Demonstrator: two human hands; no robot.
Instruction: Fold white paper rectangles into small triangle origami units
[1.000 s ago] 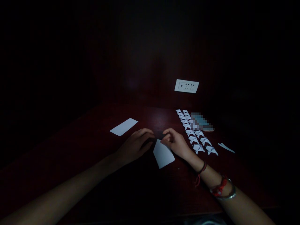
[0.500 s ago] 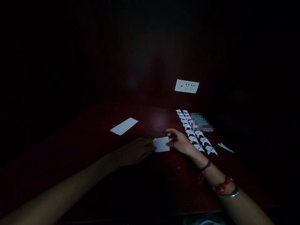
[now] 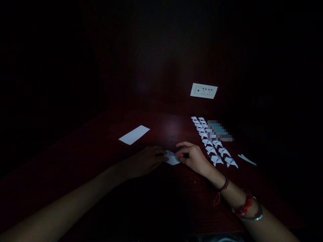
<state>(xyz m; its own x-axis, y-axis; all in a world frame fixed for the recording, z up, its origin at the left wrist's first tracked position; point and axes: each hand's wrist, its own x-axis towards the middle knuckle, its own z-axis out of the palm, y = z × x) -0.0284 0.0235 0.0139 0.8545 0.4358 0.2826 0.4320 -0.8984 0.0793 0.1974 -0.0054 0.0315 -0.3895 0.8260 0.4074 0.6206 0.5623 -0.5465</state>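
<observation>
A small piece of white paper (image 3: 172, 158) lies on the dark red table between my hands, its outline now angled, with part of it covered by fingers. My left hand (image 3: 148, 160) grips its left edge, thumb and fingertips on the paper. At the right side my right hand (image 3: 193, 156) pinches the paper between thumb and bent fingers, while the index finger stretches out above. Bracelets circle my right wrist. The exact folds under the fingertips are too dark to make out.
Two rows of small folded white paper pieces (image 3: 208, 144) stand to the right, beside a blurred phone-like object (image 3: 220, 130). Thin white paper strips (image 3: 247, 159) lie farther right. A white paper rectangle (image 3: 134, 135) rests at the left. A wall socket (image 3: 204, 90) is behind.
The paper between my hands has gone from a rectangular to a pointed outline. My right hand has closed in on its right side. The view has shifted slightly.
</observation>
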